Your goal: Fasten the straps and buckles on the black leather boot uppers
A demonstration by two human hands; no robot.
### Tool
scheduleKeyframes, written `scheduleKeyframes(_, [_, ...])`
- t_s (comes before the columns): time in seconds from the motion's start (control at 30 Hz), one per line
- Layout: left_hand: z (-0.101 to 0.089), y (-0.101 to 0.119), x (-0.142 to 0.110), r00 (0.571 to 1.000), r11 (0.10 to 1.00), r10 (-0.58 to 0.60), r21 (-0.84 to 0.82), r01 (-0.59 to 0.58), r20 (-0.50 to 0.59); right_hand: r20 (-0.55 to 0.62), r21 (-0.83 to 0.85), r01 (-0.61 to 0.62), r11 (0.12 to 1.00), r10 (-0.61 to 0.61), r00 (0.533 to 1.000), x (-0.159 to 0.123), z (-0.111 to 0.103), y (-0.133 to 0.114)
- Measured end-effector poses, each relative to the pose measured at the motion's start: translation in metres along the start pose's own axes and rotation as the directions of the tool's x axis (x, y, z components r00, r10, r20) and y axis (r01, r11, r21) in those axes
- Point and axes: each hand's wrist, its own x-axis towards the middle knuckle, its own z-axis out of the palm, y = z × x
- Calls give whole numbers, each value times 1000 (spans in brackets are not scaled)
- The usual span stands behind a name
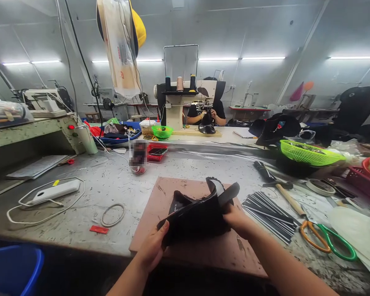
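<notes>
A black boot upper (194, 218) is held between my two hands over a pinkish-brown board (151, 213). It has a scalloped edge and a pale inner patch at its top, and small white lettering shows on its lining. My left hand (152, 248) grips its left end, thumb on top and fingers underneath out of sight. On the opposite side, my right hand (239, 222) closes round the lower right edge, its fingertips partly hidden by the black material. A dark flap (230, 195) sticks out just above that hand.
Right of the board lie black-and-white strips (268, 216), a hammer (291, 199) and scissors (319, 236). A white power bank (56, 192) with cable and a wire ring (113, 215) are on the left. Behind stand a red tray (157, 152), a sewing machine (179, 109) and a co-worker (220, 111).
</notes>
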Motion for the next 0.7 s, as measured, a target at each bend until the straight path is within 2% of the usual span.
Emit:
scheduleKeyframes(0.1, [-1,-2,1,1000,999,-27,31,27,2,26,174,-30,984,26,999,-1,3,-2])
scheduleKeyframes(0.17, [0,-1,1,999,999,-41,34,42,-30,47,219,-24,975,13,999,-2,5,-5])
scheduleKeyframes(0.27, [3,6,0,997,997,-28,-70,23,-78,110,173,18,985,-37,993,-3,2,-6])
scheduleKeyframes(0.37, [8,14,-1,995,988,-18,-156,2,-100,108,116,86,990,-98,989,-2,-4,-1])
scheduleKeyframes(0.53, [16,21,3,985,991,-79,-119,61,-153,28,128,61,990,-65,998,-2,-8,1])
scheduleKeyframes(0.63, [19,22,3,981,988,-100,-129,79,-166,58,170,83,982,-94,994,-3,-8,-6])
scheduleKeyframes(0.7, [20,22,3,977,986,-116,-139,92,-176,111,105,106,989,-118,987,-5,-10,-11])
